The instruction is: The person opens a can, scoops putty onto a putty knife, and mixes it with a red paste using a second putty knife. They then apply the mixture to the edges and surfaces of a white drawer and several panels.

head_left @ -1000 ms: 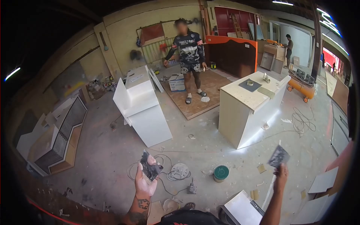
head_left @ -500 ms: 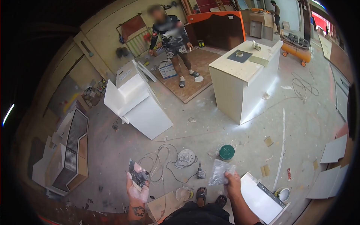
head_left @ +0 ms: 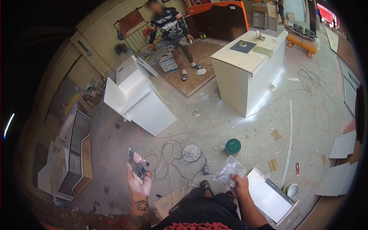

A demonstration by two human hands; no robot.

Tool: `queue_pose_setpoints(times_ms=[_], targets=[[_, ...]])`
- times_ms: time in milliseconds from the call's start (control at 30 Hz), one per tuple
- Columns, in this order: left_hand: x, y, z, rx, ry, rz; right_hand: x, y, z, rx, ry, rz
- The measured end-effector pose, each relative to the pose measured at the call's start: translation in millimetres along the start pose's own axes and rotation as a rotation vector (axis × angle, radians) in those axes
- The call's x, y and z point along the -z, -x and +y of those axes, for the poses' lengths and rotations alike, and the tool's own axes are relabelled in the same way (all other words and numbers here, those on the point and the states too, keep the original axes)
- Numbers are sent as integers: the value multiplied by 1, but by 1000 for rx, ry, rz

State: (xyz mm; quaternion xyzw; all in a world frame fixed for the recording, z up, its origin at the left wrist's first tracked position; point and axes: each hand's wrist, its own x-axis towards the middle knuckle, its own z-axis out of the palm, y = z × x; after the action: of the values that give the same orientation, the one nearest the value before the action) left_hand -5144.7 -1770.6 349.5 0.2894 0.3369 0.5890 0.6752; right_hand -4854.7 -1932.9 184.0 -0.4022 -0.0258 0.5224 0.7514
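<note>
My left hand (head_left: 138,187), palm up with whitish smears on it, is closed around a dark flat putty plate (head_left: 143,165) that carries a lump of pinkish-white putty (head_left: 137,158). In my right hand (head_left: 240,185), thumb on top, I grip a clear, white-smeared plastic sheet (head_left: 229,168) by its lower right corner. Beyond that sheet stands a tub with a green top (head_left: 233,146). A white panel (head_left: 268,197) with a dark strip along its edge lies beside my right forearm.
A corded power tool (head_left: 207,167) and coiled cable (head_left: 165,157) lie on the floor ahead. White cabinets stand left (head_left: 151,115) and right (head_left: 235,86). Another person (head_left: 170,34) stands on a brown board (head_left: 203,82). An orange compressor (head_left: 303,45) is far right; a tape roll (head_left: 292,190) sits nearby.
Both hands keep their holds. The plastic sheet has turned and shows flatter, and the left hand sits slightly higher and further left. The other person's arms have shifted; the view has tilted down.
</note>
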Motion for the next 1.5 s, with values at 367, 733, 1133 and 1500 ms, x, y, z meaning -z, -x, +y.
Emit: queue_pose_setpoints(times_ms=[367,733,1133,1500], targets=[[-27,-135,-48,245,-3,-222,-15,-33,3,120,0,269],[12,-302,-32,266,122,-204,-95,-127,-16,456,129,458],[62,-400,-8,82,360,-32,-226,-263,-13,381,290,289],[2,-556,-56,-53,357,172,-293,-528,-19,55,343,-12]])
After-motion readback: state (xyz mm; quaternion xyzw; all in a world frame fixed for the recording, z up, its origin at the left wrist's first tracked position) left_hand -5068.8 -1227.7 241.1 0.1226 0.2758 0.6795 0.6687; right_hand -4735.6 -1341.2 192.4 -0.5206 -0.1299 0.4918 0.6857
